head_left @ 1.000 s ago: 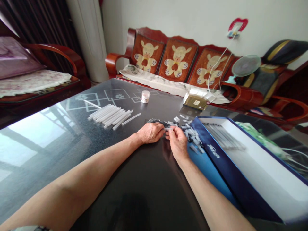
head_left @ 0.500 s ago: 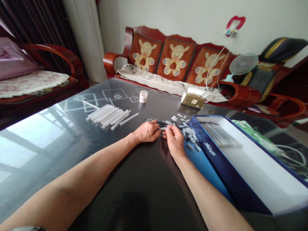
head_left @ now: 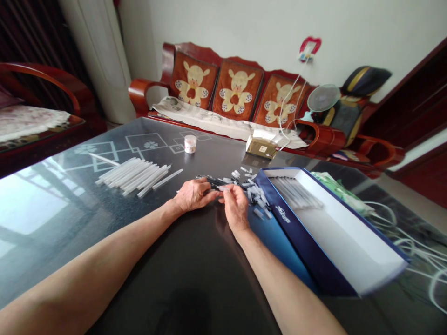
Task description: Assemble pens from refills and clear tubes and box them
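Note:
My left hand [head_left: 195, 194] is closed at the middle of the dark table, its fingers pinched on a thin pen part whose tip pokes out on the left. Facing it, my right hand [head_left: 235, 204] pinches a small translucent cap [head_left: 223, 188] between thumb and finger. Dark thin refills [head_left: 214, 180] lie just beyond both hands. Loose translucent caps [head_left: 257, 195] are scattered right of my right hand. To the left lies a row of white pen barrels [head_left: 134, 174]. The blue box [head_left: 289, 223] holds a row of clear pens [head_left: 296, 191].
A small white jar [head_left: 190, 144] and a gold tissue box [head_left: 261, 145] stand farther back on the table [head_left: 167, 270]. Right of the blue box are a green packet [head_left: 340, 190] and white cables [head_left: 415, 242]. Wooden sofas stand beyond.
The camera view has turned right, so everything appears shifted left. My hands have moved slightly apart, and a thin tip now shows left of my left hand.

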The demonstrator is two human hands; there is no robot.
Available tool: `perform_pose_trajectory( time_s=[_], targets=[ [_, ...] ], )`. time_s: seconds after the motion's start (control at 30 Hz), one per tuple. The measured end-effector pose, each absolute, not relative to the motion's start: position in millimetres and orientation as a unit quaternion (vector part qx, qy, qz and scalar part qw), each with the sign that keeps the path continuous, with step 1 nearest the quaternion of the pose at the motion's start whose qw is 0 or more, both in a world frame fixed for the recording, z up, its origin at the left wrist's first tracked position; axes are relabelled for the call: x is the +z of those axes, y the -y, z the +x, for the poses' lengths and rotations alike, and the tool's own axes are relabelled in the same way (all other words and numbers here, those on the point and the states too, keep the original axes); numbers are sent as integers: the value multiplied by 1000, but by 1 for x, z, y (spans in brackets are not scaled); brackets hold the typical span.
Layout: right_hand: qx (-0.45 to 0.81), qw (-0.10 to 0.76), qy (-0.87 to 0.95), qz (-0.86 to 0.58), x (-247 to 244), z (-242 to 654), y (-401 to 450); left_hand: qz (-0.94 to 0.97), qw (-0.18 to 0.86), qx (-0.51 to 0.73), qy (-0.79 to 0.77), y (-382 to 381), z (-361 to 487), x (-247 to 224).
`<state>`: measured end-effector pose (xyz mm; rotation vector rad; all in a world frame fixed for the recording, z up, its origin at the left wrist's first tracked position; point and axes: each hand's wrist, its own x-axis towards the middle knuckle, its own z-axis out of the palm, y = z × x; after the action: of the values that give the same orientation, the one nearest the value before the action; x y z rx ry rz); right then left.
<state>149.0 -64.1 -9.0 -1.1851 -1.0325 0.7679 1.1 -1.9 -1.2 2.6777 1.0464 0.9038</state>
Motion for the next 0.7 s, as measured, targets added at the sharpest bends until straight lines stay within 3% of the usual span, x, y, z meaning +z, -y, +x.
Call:
perform_pose_trajectory(
  time_s=[0.13, 0.23, 0.33, 0.43, 0.53, 0.6, 0.7],
  targets=[
    [334, 655, 435, -520, -5, 155, 60, 880, 37, 284, -378, 4, 1, 0],
    [264, 626, 469, -564, 8, 177, 58, 885, 29, 279, -372, 4, 2, 0],
    [115, 515, 564, -635, 28, 212, 63, 891, 32, 275, -360, 3, 2, 0],
    [-53, 331, 651, -681, 42, 247, 76, 896, 33, 272, -350, 2, 1, 0],
    [-122, 190, 686, -692, 45, 264, 89, 898, 33, 273, -344, 0, 1, -2],
    [-136, 165, 694, -687, 42, 263, 94, 899, 36, 275, -338, -1, 1, -4],
    [-129, 197, 724, -649, 33, 248, 95, 903, 42, 276, -327, -3, 1, -5]
  ],
)
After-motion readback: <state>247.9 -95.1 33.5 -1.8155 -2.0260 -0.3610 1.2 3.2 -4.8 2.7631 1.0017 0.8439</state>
